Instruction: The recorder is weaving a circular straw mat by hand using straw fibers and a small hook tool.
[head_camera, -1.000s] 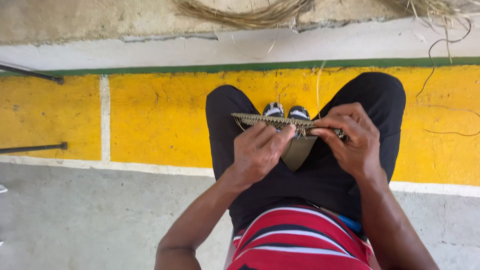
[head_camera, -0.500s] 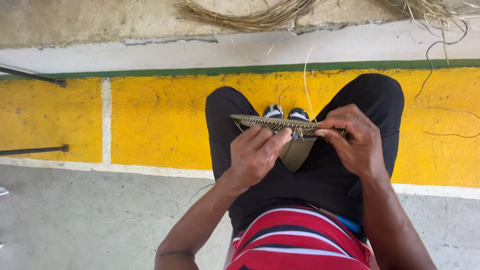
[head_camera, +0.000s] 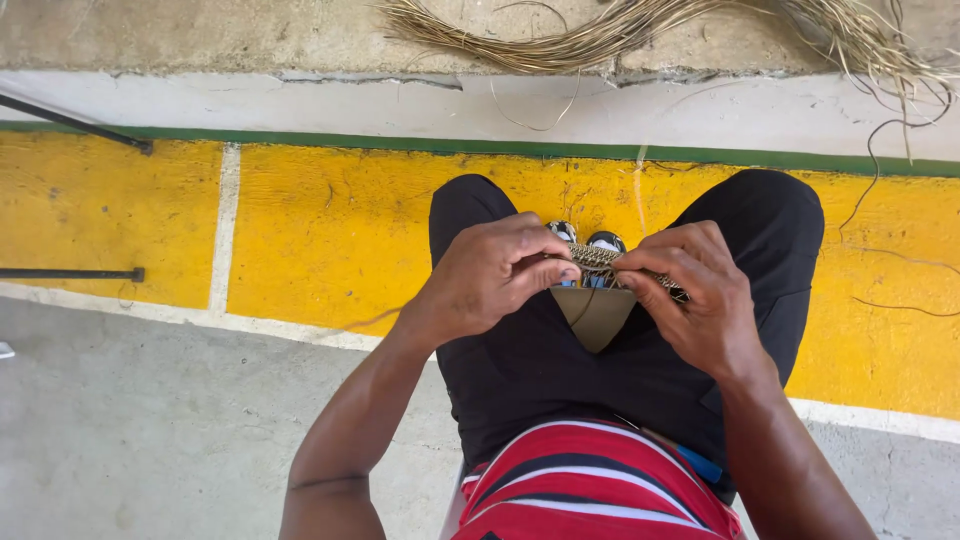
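Above a seated lap in black trousers (head_camera: 540, 370), seen from the head looking down: left hand (head_camera: 490, 275) and right hand (head_camera: 690, 300) brought close together, pinching a narrow woven straw braid (head_camera: 598, 257) between them. Fingers of both hands curled shut on the braid, left fingertips (head_camera: 562, 270) just beside the right ones. Much less of the braid showing than half a second ago, when it stretched out past the left hand; now covered there by the left knuckles, only a short length visible between the hands. Left hand shifted up and inward toward the right since then. Below the braid, a tan triangular piece (head_camera: 595, 318) hanging against the trousers. Shoe tips (head_camera: 585, 238) peeking just beyond the hands. Red striped shirt (head_camera: 590, 490) at the bottom edge. Beneath, yellow painted floor (head_camera: 330, 230) with a green stripe, and loose dry straw fibres (head_camera: 600, 35) lying on the concrete ledge further off.
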